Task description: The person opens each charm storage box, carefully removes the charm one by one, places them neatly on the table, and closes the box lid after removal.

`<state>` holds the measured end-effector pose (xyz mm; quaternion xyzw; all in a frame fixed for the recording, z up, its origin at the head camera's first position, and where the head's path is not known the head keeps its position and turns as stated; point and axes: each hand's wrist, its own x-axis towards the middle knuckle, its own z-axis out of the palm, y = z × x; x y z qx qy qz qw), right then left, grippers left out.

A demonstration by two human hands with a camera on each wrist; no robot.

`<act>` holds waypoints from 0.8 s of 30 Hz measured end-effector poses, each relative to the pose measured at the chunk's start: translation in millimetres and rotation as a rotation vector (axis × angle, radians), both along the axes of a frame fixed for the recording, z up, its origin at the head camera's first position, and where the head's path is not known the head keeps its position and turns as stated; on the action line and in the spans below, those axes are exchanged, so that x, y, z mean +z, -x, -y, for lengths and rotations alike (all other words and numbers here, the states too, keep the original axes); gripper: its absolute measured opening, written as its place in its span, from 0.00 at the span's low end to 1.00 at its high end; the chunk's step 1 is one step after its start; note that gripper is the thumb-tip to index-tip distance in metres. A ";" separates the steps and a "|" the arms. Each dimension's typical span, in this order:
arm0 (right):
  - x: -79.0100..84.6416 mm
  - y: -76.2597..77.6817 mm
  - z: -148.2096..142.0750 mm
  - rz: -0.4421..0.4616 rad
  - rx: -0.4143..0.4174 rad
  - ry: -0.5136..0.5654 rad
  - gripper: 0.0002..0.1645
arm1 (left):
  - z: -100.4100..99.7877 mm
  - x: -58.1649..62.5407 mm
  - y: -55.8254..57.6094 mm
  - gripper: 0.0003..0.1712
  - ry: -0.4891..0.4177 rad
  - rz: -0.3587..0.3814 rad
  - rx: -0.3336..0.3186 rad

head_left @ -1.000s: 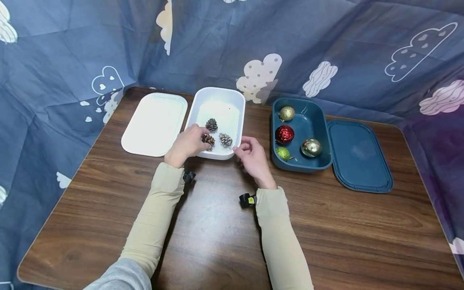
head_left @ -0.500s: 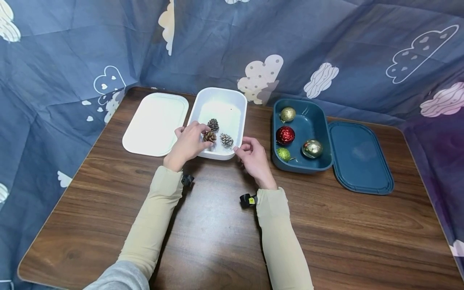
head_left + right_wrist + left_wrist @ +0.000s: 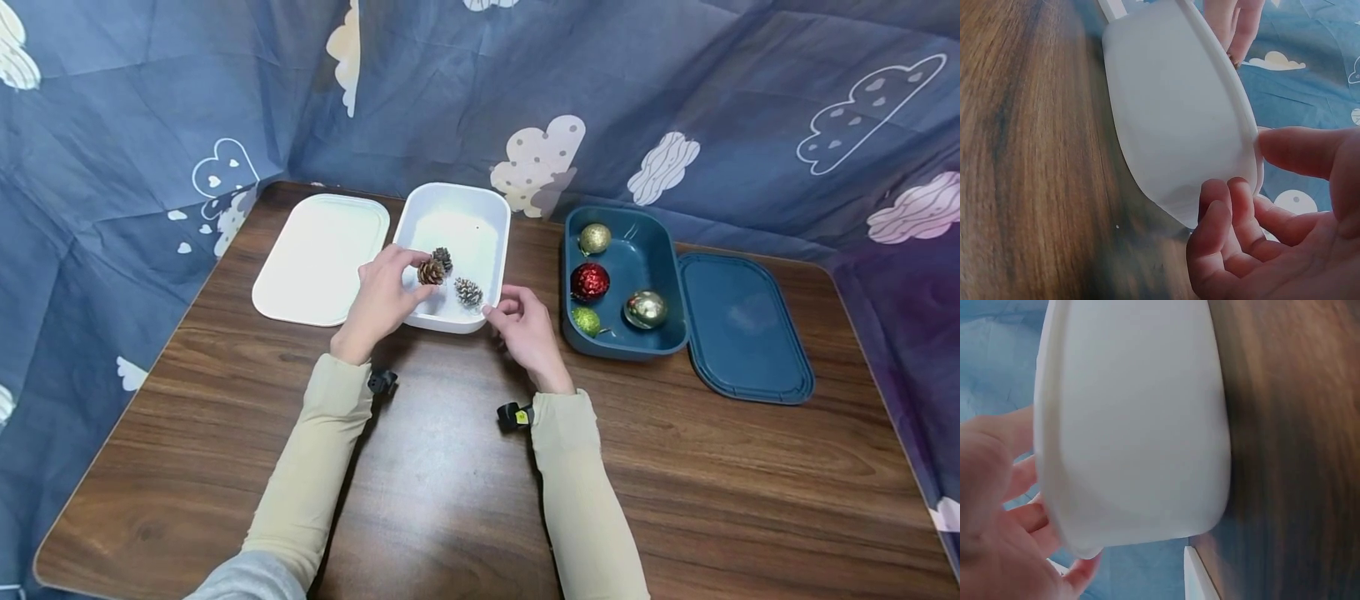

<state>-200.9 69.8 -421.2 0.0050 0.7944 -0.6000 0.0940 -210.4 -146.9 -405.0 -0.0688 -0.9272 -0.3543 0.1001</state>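
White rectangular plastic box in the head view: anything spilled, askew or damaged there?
One small thing: a tiny dark speck toward the far end inside the white rectangular plastic box, odd against plain white; crumb or mark, I can't tell. Otherwise nothing looks spilled or damaged.

Blue fabric (image 3: 427, 108) hangs behind the tabletop (image 3: 450, 450) and down both sides, creased throughout. Print: clouds of several kinds, including a dotted one (image 3: 536, 162) at mid-back, a wavy-striped white one (image 3: 663, 167) beside it, and a heart-filled outline (image 3: 870, 112) farther right. Right-hand cloth shades to purple; a striped cloud (image 3: 915, 208) there looks pinkish. Tabletop brown, streaky wood grain, near left corner rounded, back edge close against the cloth. Pale glare (image 3: 431, 500) on the surface, front of centre.
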 end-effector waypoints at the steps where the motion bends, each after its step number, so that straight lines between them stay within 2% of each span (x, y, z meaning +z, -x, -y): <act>1: -0.2 -0.3 0.0 0.000 0.002 -0.002 0.29 | 0.9 0.5 -0.9 0.26 -0.019 -0.016 0.006; 5: -2.0 -0.6 0.3 0.002 0.006 0.000 0.29 | 4.9 3.0 -3.2 0.25 -0.118 -0.094 0.021; 9: -2.3 0.3 -0.4 0.004 0.005 0.001 0.30 | 7.1 8.0 -3.5 0.25 -0.247 -0.119 0.023; 13: 0.2 0.3 -1.3 0.005 0.005 0.000 0.30 | 7.6 14.3 -4.5 0.25 -0.410 -0.077 0.011; 19: 0.0 -0.3 -1.0 -0.003 0.005 -0.001 0.29 | 9.7 20.1 -6.6 0.25 -0.780 -0.010 -0.058; 24: -0.7 0.3 -0.6 -0.003 0.003 0.002 0.29 | 11.8 24.7 -9.3 0.23 -0.962 0.034 -0.101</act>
